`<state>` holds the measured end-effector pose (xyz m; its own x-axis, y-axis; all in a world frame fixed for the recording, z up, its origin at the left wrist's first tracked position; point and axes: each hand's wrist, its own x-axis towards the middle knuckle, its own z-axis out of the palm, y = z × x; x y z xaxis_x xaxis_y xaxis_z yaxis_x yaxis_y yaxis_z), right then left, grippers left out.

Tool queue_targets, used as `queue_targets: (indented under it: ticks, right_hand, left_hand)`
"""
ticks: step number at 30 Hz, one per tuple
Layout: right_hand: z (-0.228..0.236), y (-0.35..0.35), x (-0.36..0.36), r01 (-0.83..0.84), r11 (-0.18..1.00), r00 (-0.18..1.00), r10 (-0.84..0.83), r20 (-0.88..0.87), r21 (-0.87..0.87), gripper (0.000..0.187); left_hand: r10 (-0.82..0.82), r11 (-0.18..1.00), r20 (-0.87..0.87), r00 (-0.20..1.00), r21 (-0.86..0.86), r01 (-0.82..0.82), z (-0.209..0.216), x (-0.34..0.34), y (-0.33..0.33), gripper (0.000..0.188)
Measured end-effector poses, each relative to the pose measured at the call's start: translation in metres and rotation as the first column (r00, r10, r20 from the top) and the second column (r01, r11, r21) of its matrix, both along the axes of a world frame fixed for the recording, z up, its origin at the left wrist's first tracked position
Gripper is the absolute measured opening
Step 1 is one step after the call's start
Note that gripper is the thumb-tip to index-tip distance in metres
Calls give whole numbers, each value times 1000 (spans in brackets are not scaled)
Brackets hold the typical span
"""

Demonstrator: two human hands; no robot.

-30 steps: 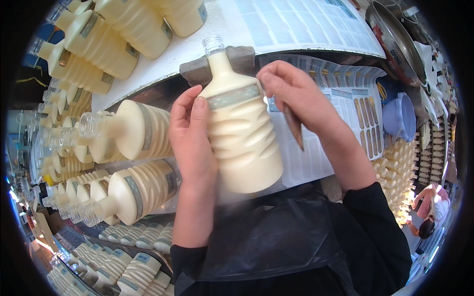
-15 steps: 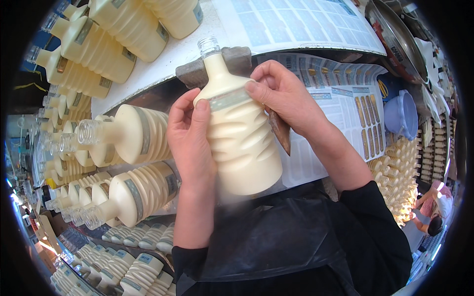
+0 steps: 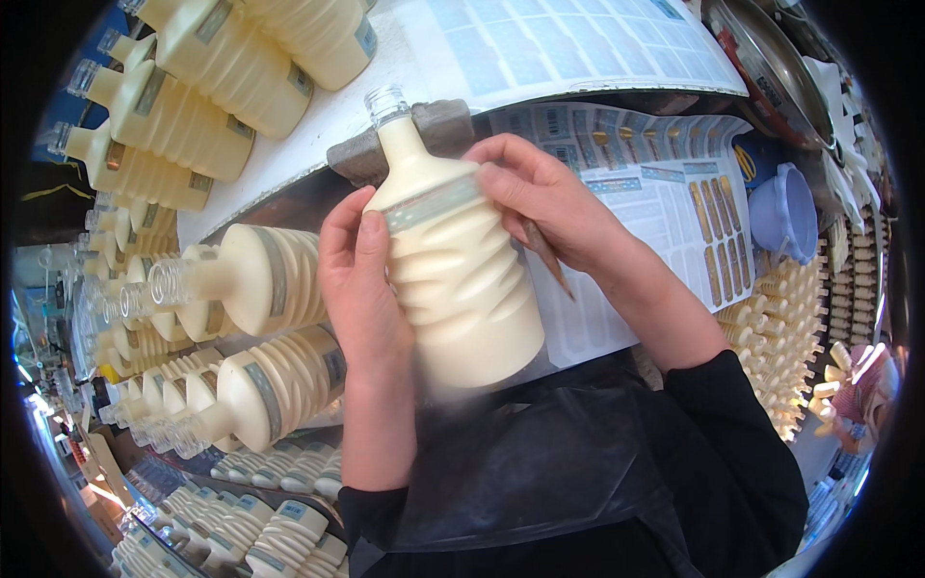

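Observation:
A cream bottle (image 3: 462, 308) with a wavy ribbed body and a clear glass neck leans in front of me, its neck tilted up and to the left against a grey block (image 3: 443, 127). Around its shoulder runs a greyish-green label strip (image 3: 434, 204). My left hand (image 3: 361, 275) is closed on the bottle's left side, the thumb beside the strip's end. At the right end of the strip, my right thumb presses on the bottle; the fingers of my right hand (image 3: 540, 197) curl in, also holding a pointed brown wooden-looking tool (image 3: 549, 260).
Similar cream bottles (image 3: 255, 279) lie stacked to the left, and more stand on the white table (image 3: 337, 106) at upper left. Printed label sheets (image 3: 617, 231) lie to the right, near a blue-purple bucket (image 3: 785, 214). A person (image 3: 862, 395) is at the far right.
The bottle and both hands appear slightly lower and further left in the picture. The tool in my right hand has turned, showing a narrower side. My grip on the bottle stays much the same.

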<state>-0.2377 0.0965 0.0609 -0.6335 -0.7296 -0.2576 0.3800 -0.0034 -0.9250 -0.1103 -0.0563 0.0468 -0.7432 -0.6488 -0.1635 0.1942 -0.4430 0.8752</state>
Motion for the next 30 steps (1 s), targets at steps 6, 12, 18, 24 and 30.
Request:
queue_targets:
  ticks: [6, 12, 18, 24, 30]
  right_hand:
    - [6, 0, 4, 9, 1000, 1000, -9, -13, -1, 33]
    - [-5, -5, 6, 76, 996, 997, -75, 13, -40, 34]
    - [5, 20, 14, 17, 998, 1000, -16, -21, 67, 36]
    - [9, 22, 29, 114, 983, 819, -12, -573, 143, 39]
    - [23, 25, 34, 109, 975, 794, 31, -607, 193, 41]
  left_hand:
    - [6, 999, -3, 1000, -31, -6, 1, 0, 0, 24]
    - [16, 997, 43, 999, -72, -13, 2, -1, 1, 30]
    - [-86, 860, 255, 963, -469, 201, 17, 22, 22, 69]
    - [-171, 935, 218, 961, -271, 228, 17, 18, 28, 74]
    - [-281, 947, 94, 955, -136, 291, 12, 16, 21, 77]
